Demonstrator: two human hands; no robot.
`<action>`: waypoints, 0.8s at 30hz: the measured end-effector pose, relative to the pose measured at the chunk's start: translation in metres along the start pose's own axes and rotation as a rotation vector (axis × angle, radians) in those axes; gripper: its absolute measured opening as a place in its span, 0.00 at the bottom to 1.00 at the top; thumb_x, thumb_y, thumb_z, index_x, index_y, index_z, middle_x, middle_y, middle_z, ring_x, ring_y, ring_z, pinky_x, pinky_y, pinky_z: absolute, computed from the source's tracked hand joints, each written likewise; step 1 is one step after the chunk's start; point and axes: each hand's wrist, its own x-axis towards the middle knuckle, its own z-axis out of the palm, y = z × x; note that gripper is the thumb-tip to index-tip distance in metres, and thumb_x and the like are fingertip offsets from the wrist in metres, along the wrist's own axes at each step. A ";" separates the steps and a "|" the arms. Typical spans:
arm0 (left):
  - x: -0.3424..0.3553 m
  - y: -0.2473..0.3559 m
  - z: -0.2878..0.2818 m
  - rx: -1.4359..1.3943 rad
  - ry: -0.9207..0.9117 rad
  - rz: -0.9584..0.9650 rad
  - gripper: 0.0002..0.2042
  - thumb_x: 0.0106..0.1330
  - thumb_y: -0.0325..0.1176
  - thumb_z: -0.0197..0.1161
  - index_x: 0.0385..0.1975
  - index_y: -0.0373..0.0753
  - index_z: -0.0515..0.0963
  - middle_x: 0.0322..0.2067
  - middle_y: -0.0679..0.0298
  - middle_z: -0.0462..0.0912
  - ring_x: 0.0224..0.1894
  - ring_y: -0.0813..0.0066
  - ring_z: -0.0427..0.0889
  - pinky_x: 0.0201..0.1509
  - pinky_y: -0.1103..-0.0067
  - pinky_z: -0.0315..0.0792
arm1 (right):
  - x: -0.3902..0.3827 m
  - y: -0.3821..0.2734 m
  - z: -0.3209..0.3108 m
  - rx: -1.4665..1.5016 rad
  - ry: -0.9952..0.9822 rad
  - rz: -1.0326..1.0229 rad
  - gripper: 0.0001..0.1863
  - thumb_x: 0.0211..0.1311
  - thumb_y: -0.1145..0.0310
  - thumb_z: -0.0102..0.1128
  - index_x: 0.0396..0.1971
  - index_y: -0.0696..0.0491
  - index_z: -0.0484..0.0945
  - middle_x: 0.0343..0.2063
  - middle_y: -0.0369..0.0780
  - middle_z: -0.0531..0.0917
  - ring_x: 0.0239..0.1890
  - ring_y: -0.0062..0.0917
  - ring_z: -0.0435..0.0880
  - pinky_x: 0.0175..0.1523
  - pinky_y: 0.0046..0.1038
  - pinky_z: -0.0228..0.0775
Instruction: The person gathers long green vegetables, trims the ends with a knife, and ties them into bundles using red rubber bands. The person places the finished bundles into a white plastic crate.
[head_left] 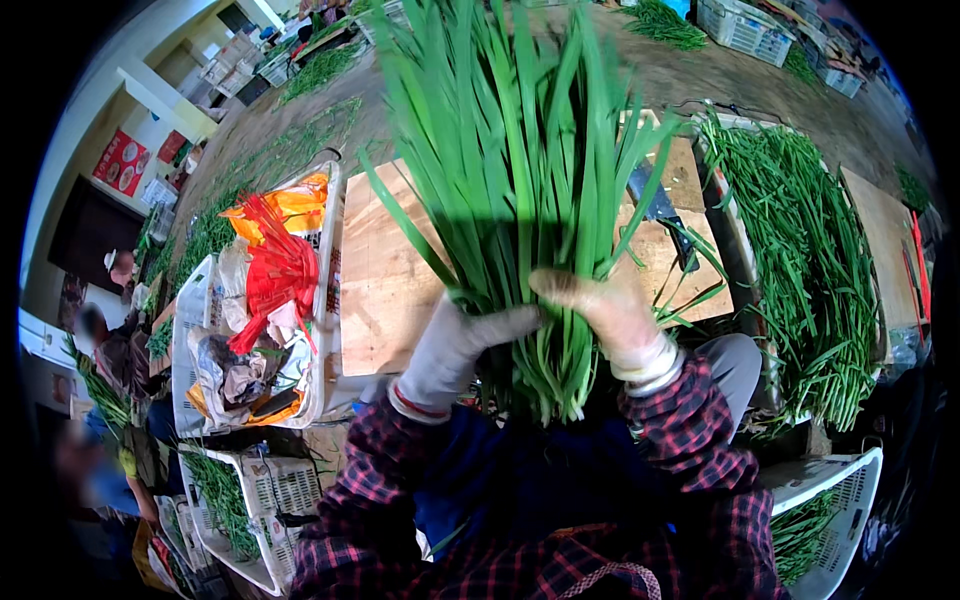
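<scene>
A large bunch of garlic chives point(530, 200) stands upright in front of me, leaves up and pale stem ends point(565, 395) down. My left hand point(455, 345), in a pale glove, is closed around its left side with the thumb across the front. From the right, my gloved right hand point(600, 310) grips the same bunch, its thumb also over the stems. Most of the fingers are hidden behind the leaves. Behind the bunch lies a wooden board point(385, 290). On the board's right part rests a knife point(660, 210) with a dark handle, partly covered by leaves.
To the left, a white crate point(190, 350) holds red ties point(280, 265) and plastic bags. Loose chives point(800, 270) fill a long crate on the right. More crates point(265, 500) stand low on both sides. People point(120, 350) sit at the far left. Chives point(330, 70) litter the floor beyond.
</scene>
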 end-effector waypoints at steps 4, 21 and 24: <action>0.027 0.059 -0.004 0.373 -0.073 0.313 0.12 0.62 0.22 0.58 0.44 0.33 0.79 0.41 0.61 0.83 0.42 0.70 0.82 0.51 0.74 0.75 | 0.063 -0.065 0.015 0.200 -0.242 -0.215 0.25 0.50 0.66 0.72 0.48 0.57 0.76 0.40 0.39 0.82 0.42 0.22 0.79 0.50 0.27 0.71; 0.090 0.055 -0.027 0.528 -0.093 0.335 0.17 0.56 0.27 0.69 0.46 0.33 0.79 0.40 0.63 0.83 0.43 0.75 0.81 0.50 0.79 0.74 | 0.108 -0.012 -0.009 0.238 -0.191 -0.060 0.29 0.37 0.74 0.80 0.44 0.60 0.78 0.38 0.40 0.85 0.39 0.21 0.82 0.45 0.23 0.75; 0.085 0.068 -0.061 1.402 -0.357 0.797 0.16 0.58 0.28 0.68 0.46 0.34 0.79 0.43 0.61 0.82 0.45 0.72 0.80 0.52 0.77 0.74 | 0.096 -0.027 -0.004 0.142 -0.171 -0.059 0.35 0.36 0.74 0.81 0.49 0.60 0.73 0.43 0.42 0.82 0.44 0.25 0.81 0.51 0.27 0.74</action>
